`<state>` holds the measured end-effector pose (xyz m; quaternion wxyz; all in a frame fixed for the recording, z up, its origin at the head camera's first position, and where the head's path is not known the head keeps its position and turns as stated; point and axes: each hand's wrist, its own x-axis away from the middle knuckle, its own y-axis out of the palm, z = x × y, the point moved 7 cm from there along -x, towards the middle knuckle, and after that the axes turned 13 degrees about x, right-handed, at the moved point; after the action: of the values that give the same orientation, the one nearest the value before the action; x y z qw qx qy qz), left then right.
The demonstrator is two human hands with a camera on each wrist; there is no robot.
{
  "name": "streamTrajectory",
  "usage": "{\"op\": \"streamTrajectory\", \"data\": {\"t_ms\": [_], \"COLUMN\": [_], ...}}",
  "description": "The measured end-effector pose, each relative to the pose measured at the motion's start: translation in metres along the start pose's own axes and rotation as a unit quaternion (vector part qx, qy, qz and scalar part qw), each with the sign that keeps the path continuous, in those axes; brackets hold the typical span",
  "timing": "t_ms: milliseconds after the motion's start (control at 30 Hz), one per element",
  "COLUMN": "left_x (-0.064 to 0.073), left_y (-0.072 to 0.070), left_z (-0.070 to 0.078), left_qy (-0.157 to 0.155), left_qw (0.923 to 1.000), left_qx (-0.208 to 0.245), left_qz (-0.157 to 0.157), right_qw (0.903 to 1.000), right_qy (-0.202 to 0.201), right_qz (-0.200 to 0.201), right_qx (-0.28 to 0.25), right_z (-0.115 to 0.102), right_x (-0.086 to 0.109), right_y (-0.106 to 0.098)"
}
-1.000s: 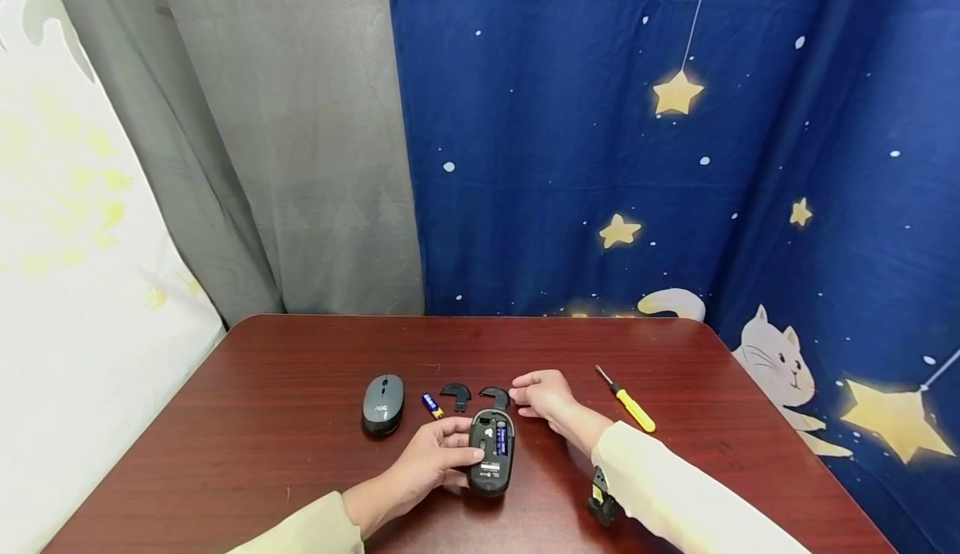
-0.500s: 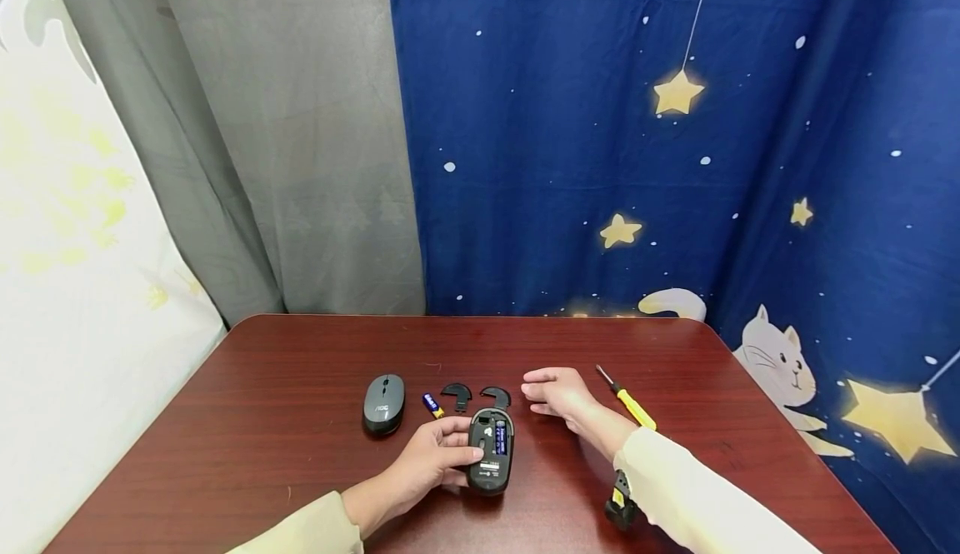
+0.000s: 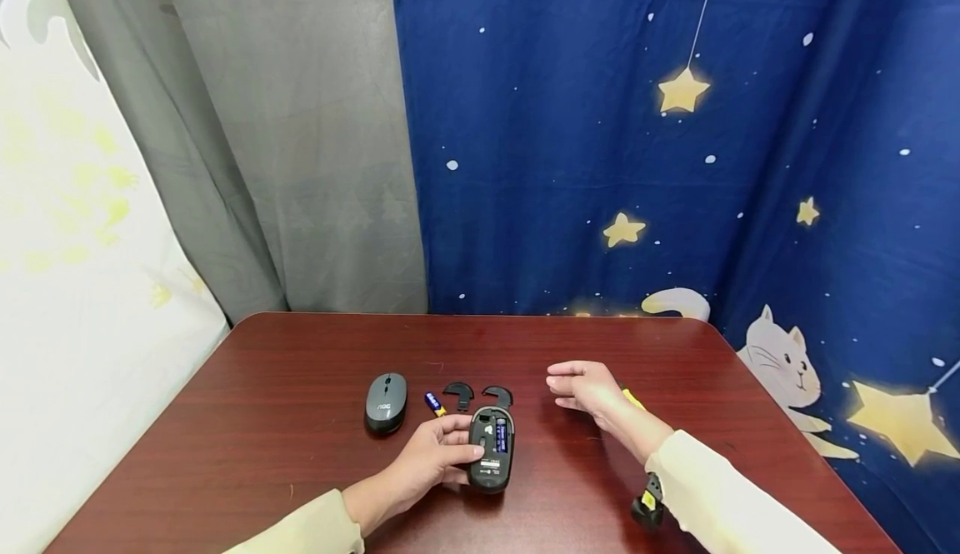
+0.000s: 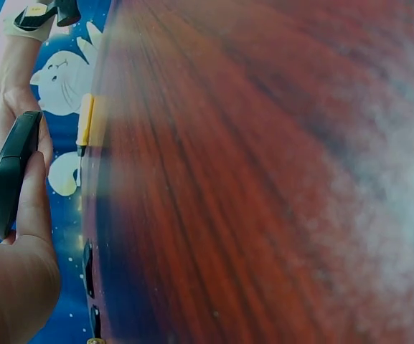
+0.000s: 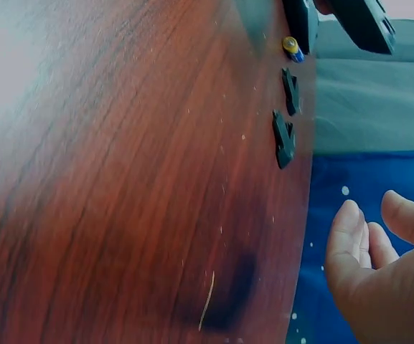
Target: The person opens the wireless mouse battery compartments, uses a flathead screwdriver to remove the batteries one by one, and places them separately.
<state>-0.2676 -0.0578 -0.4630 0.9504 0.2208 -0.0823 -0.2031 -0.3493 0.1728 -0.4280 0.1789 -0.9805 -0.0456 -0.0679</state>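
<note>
My left hand [image 3: 430,461] grips a dark computer mouse [image 3: 491,472] by its left side, underside up. In its uncovered compartment lies a blue battery [image 3: 502,435]. The left wrist view shows the mouse [image 4: 9,175] held off the table between thumb and fingers. My right hand [image 3: 592,389] hovers to the right with loosely bent fingers and nothing between them. Just beyond the held mouse lie two black battery covers, a left cover [image 3: 460,393] and a right cover [image 3: 498,395]. Beside the left cover is a loose blue-and-yellow battery [image 3: 435,404].
A second, grey mouse [image 3: 386,403] stands upright on the reddish-brown table [image 3: 300,387], left of the loose battery. Partly hidden behind the right hand is a yellow-handled screwdriver [image 4: 85,120]. Curtains [image 3: 540,137] hang behind the table's far edge.
My right hand has moved away to the right from beside the right cover, and its arm now hides most of the screwdriver. The left hand keeps the mouse in place.
</note>
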Motion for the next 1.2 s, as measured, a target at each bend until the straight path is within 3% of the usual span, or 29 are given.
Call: {"op": "streamTrajectory", "data": {"t_ms": [600, 1200], "left_x": [-0.002, -0.003], "left_y": [-0.002, -0.003], "left_z": [0.002, 0.001], "left_qy": [0.005, 0.004], "left_qw": [1.0, 1.0], "left_qx": [-0.001, 0.006], "left_qz": [0.001, -0.003], "right_qw": [0.9993, 0.9928], "right_qy": [-0.016, 0.007], "right_qz": [0.033, 0.077], "right_qx": [-0.008, 0.091], "right_z": [0.008, 0.029], "right_x": [0.007, 0.016], "right_y": [-0.048, -0.103]}}
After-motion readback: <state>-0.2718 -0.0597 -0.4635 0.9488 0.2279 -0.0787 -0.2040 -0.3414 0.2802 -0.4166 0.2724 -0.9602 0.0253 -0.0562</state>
